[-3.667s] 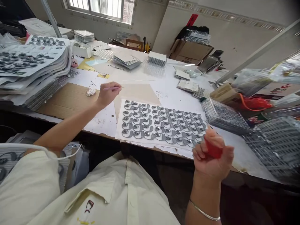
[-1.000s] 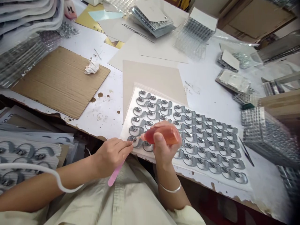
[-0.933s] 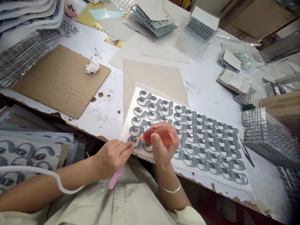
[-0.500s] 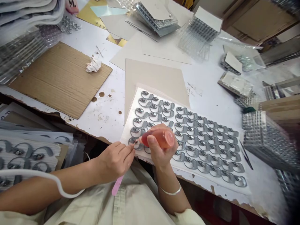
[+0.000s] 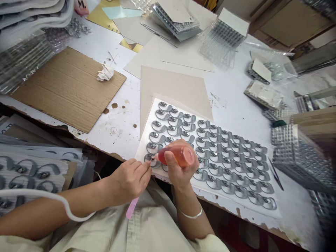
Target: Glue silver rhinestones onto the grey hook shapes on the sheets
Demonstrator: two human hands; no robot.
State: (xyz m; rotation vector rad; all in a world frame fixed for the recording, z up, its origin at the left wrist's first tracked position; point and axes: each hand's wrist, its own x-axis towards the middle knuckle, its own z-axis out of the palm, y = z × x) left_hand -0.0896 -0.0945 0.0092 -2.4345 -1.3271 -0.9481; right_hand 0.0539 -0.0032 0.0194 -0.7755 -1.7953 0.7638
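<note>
With its pink handle sticking out below them, the fingers of my left hand [image 5: 133, 177] are pinching a pink tool [image 5: 132, 208], whose tip is hiding from view. Just to their right, the fingers of my right hand [image 5: 181, 172] are clasping a red bottle [image 5: 181, 152], its nozzle pointing left toward my left fingertips. The corner piece [image 5: 149, 158] is lying at that meeting point, just beyond my left fingertips; whether the nozzle is touching it, I cannot tell. More grey curved pieces [image 5: 213, 154] are lining a white sheet [image 5: 143, 148], stretching beyond and to the right of my right fingers. A crumpled tissue [image 5: 105, 72] is resting on cardboard [image 5: 70, 89], beyond and left of my left fingers, on the white surface [image 5: 126, 140]. Neat work here, I am judging, is depending on a gentle, even squeeze, a steady nozzle, and left fingers guiding closely without nudging neighbouring pieces.
</note>
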